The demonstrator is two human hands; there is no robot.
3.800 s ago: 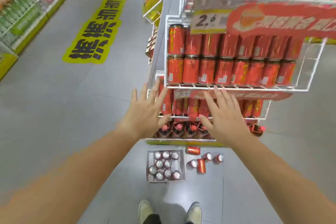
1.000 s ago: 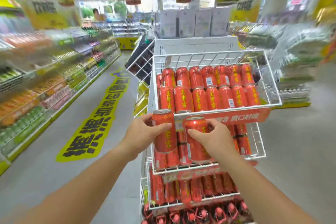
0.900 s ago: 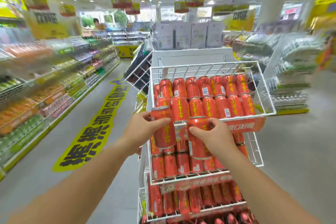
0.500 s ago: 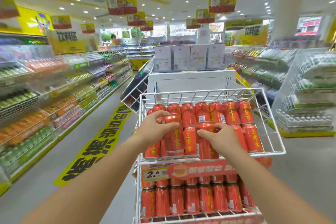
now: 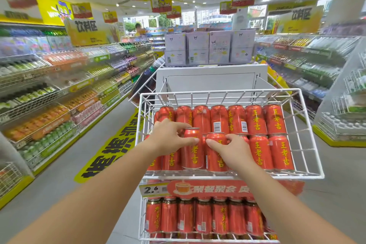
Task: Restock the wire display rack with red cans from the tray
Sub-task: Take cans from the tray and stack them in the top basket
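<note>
Both hands are inside the top basket of the wire display rack, each wrapped around a red can. The left hand grips the left can near its top, thumb across the front and fingers curled behind; the right hand holds the right can the same way, thumb pointing toward nine o'clock. The two cans stand upright, side by side and nearly touching, in the front row of the basket at about its middle-left, with their bases at or very near the basket floor — whether they rest fully on it cannot be told.

Half a second ago the cans were higher, just over the front rail; a second ago they were held out in front of the rack, below the basket's rim. Nearly four seconds back the hands were empty and spread over the tray on the floor, which no longer shows.

Around the held cans, stocked cans fill the back row from ten to two o'clock, and more stand at three o'clock in the front row. Below the red price banner at six o'clock, the lower basket's cans are packed in a row.
</note>
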